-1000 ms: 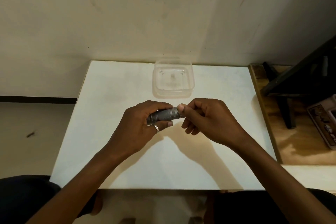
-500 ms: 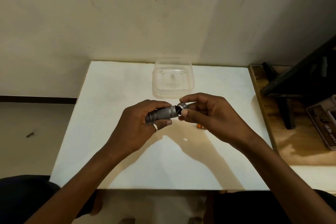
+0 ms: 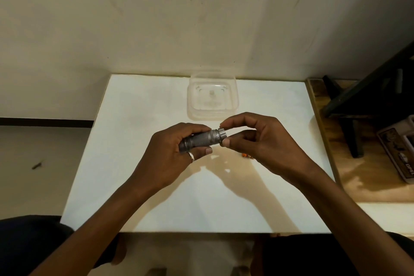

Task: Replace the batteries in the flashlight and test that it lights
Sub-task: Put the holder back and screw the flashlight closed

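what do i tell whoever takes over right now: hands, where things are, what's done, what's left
Left hand grips the flashlight by its body, held level above the white table.
Right hand pinches the end cap at the flashlight's right end between thumb and forefinger.
A small orange item lies on the table under the right hand, mostly hidden; a clear container sits at the table's far edge.
Done: cannot tell whether fresh batteries are in.
Left: seat the cap fully, then switch on; no light shows yet.

flashlight (image 3: 202,140): knurled grey metal | container (image 3: 212,98): clear glossy plastic | table (image 3: 139,186): smooth matt white
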